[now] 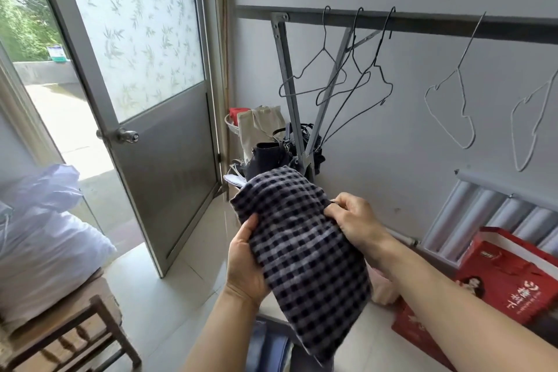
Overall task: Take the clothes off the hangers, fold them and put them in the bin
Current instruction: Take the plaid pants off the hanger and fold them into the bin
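A navy-and-white checked garment [305, 254] is folded into a long pad in front of me. My left hand [246, 263] holds it from underneath at its left edge. On its upper right edge my right hand [353, 217] pinches the cloth. Behind it, a dark rail [422, 22] on the wall carries several bare wire hangers, dark ones [350, 78] at the left and white ones [459, 106] at the right. Blue folded cloth [271, 347] lies below the garment at the bottom edge; the container under it is hidden.
An open metal door [145, 118] with frosted glass stands at the left. Bags [271, 142] are piled in the corner under the rail. A red gift bag [507, 281] leans at the right by a radiator [498, 214]. A wooden chair [69, 329] bears white bedding at the left.
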`<action>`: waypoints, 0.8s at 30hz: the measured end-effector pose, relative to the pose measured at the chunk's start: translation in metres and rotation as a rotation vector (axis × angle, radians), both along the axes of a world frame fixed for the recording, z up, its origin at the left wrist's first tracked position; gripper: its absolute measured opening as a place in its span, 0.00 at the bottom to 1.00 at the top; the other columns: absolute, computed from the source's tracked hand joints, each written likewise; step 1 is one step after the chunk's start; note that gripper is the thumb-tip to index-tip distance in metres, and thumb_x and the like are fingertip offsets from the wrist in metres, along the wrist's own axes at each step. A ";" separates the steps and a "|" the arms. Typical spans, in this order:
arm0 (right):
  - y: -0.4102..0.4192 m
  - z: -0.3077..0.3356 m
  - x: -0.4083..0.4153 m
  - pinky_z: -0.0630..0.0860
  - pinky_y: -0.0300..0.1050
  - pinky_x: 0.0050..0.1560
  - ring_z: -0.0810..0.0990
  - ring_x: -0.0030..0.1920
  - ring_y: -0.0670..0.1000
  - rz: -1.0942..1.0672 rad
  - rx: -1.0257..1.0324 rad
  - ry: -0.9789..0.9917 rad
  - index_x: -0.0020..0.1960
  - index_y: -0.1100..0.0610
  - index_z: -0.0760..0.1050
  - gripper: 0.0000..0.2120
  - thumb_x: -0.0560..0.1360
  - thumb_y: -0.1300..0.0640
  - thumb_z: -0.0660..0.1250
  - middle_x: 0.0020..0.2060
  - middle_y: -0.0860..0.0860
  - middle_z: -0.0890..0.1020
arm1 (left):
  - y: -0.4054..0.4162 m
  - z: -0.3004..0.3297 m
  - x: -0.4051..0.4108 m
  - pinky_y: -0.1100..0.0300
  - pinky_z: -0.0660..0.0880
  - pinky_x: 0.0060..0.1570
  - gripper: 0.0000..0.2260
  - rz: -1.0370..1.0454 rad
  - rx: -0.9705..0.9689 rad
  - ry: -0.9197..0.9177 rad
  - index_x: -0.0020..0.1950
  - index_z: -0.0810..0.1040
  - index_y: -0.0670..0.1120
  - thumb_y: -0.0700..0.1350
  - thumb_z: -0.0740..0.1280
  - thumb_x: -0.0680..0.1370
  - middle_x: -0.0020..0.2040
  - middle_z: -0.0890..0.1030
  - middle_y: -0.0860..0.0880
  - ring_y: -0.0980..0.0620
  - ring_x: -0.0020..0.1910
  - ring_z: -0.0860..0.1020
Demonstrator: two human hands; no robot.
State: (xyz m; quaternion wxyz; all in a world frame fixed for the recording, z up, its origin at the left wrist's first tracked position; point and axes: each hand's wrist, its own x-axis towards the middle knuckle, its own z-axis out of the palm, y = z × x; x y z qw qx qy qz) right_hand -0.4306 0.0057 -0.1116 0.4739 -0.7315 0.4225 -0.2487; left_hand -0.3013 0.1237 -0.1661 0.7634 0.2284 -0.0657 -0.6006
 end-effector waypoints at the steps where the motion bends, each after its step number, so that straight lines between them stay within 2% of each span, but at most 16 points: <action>1: -0.003 -0.003 -0.002 0.70 0.45 0.42 0.73 0.39 0.49 0.020 0.083 -0.016 0.45 0.61 0.73 0.07 0.78 0.57 0.64 0.38 0.53 0.76 | -0.001 0.002 -0.002 0.41 0.76 0.58 0.26 0.001 -0.007 -0.002 0.66 0.75 0.37 0.54 0.59 0.77 0.62 0.79 0.35 0.37 0.56 0.82; 2: -0.004 -0.005 -0.005 0.72 0.44 0.45 0.75 0.41 0.49 0.046 0.173 -0.034 0.47 0.60 0.75 0.07 0.78 0.56 0.63 0.42 0.53 0.78 | -0.002 0.001 -0.002 0.41 0.77 0.59 0.27 0.009 -0.009 -0.012 0.68 0.73 0.37 0.56 0.59 0.77 0.63 0.79 0.35 0.37 0.58 0.81; 4: -0.005 -0.011 -0.011 0.76 0.46 0.51 0.81 0.46 0.51 0.163 0.375 -0.084 0.51 0.61 0.79 0.14 0.80 0.52 0.60 0.49 0.56 0.84 | -0.004 0.000 -0.002 0.40 0.72 0.65 0.33 0.009 -0.011 -0.052 0.71 0.70 0.38 0.63 0.61 0.77 0.67 0.76 0.35 0.36 0.65 0.77; 6: 0.002 -0.016 -0.019 0.78 0.46 0.51 0.85 0.48 0.52 0.231 0.576 -0.150 0.53 0.58 0.81 0.19 0.81 0.47 0.58 0.51 0.56 0.85 | -0.004 -0.001 0.001 0.40 0.68 0.69 0.36 -0.007 0.051 -0.131 0.71 0.70 0.38 0.65 0.64 0.75 0.68 0.75 0.35 0.36 0.66 0.75; 8: 0.007 -0.026 -0.022 0.80 0.44 0.47 0.86 0.46 0.52 0.238 0.736 -0.212 0.55 0.57 0.81 0.20 0.80 0.44 0.58 0.50 0.55 0.86 | -0.006 0.000 0.007 0.45 0.76 0.61 0.29 -0.030 0.170 -0.222 0.66 0.75 0.38 0.59 0.65 0.76 0.62 0.80 0.36 0.40 0.59 0.81; 10: 0.009 -0.039 -0.020 0.79 0.46 0.53 0.86 0.48 0.53 0.239 0.838 -0.289 0.57 0.60 0.80 0.21 0.78 0.44 0.61 0.52 0.57 0.85 | -0.007 -0.001 0.014 0.50 0.81 0.49 0.18 0.004 0.291 -0.375 0.62 0.78 0.39 0.50 0.67 0.78 0.56 0.83 0.38 0.42 0.52 0.84; 11: 0.009 -0.045 -0.017 0.78 0.48 0.56 0.85 0.50 0.54 0.237 0.851 -0.317 0.57 0.61 0.80 0.21 0.77 0.45 0.63 0.53 0.58 0.85 | -0.010 -0.005 0.018 0.51 0.82 0.46 0.14 0.057 0.345 -0.463 0.61 0.79 0.40 0.46 0.68 0.78 0.53 0.85 0.39 0.43 0.50 0.84; 13: 0.007 -0.058 -0.007 0.77 0.50 0.58 0.84 0.53 0.56 0.217 0.787 -0.310 0.59 0.61 0.79 0.23 0.72 0.46 0.69 0.53 0.58 0.85 | -0.016 -0.016 0.027 0.51 0.82 0.49 0.10 0.183 0.444 -0.672 0.59 0.79 0.43 0.42 0.69 0.78 0.50 0.86 0.43 0.45 0.49 0.84; 15: 0.005 -0.071 0.006 0.79 0.48 0.56 0.85 0.52 0.54 0.181 0.666 -0.248 0.60 0.61 0.78 0.26 0.66 0.50 0.75 0.52 0.56 0.85 | -0.022 -0.032 0.039 0.49 0.80 0.55 0.07 0.287 0.542 -0.914 0.55 0.80 0.47 0.41 0.70 0.77 0.49 0.86 0.47 0.47 0.51 0.84; 17: 0.003 -0.085 0.021 0.80 0.48 0.53 0.85 0.50 0.54 0.126 0.609 -0.224 0.59 0.62 0.78 0.23 0.67 0.57 0.77 0.51 0.56 0.86 | -0.026 -0.043 0.051 0.49 0.80 0.55 0.07 0.344 0.616 -1.019 0.52 0.79 0.47 0.43 0.72 0.76 0.47 0.85 0.48 0.48 0.49 0.83; 18: 0.002 -0.093 0.030 0.81 0.49 0.52 0.85 0.49 0.55 0.094 0.628 -0.232 0.59 0.63 0.78 0.20 0.69 0.61 0.76 0.50 0.57 0.86 | -0.028 -0.048 0.059 0.50 0.80 0.53 0.07 0.350 0.638 -0.983 0.52 0.80 0.46 0.45 0.73 0.75 0.47 0.85 0.47 0.48 0.49 0.84; 21: -0.002 -0.110 0.053 0.82 0.52 0.50 0.85 0.49 0.59 0.059 0.745 -0.292 0.55 0.65 0.79 0.12 0.72 0.66 0.71 0.50 0.60 0.85 | -0.031 -0.055 0.085 0.55 0.80 0.43 0.12 0.244 0.733 -0.664 0.51 0.81 0.43 0.52 0.71 0.77 0.47 0.85 0.46 0.46 0.47 0.84; 23: -0.004 -0.119 0.072 0.82 0.52 0.49 0.85 0.50 0.60 0.046 0.783 -0.315 0.56 0.66 0.79 0.15 0.71 0.65 0.71 0.51 0.61 0.85 | -0.033 -0.065 0.109 0.53 0.80 0.45 0.20 0.149 0.777 -0.523 0.55 0.80 0.42 0.59 0.66 0.78 0.50 0.85 0.44 0.46 0.48 0.84; 24: -0.005 -0.125 0.084 0.82 0.51 0.46 0.85 0.50 0.60 0.014 0.798 -0.339 0.57 0.67 0.78 0.16 0.70 0.64 0.72 0.51 0.61 0.85 | -0.032 -0.070 0.121 0.51 0.80 0.49 0.25 0.085 0.723 -0.445 0.58 0.79 0.43 0.64 0.63 0.78 0.54 0.84 0.43 0.45 0.51 0.84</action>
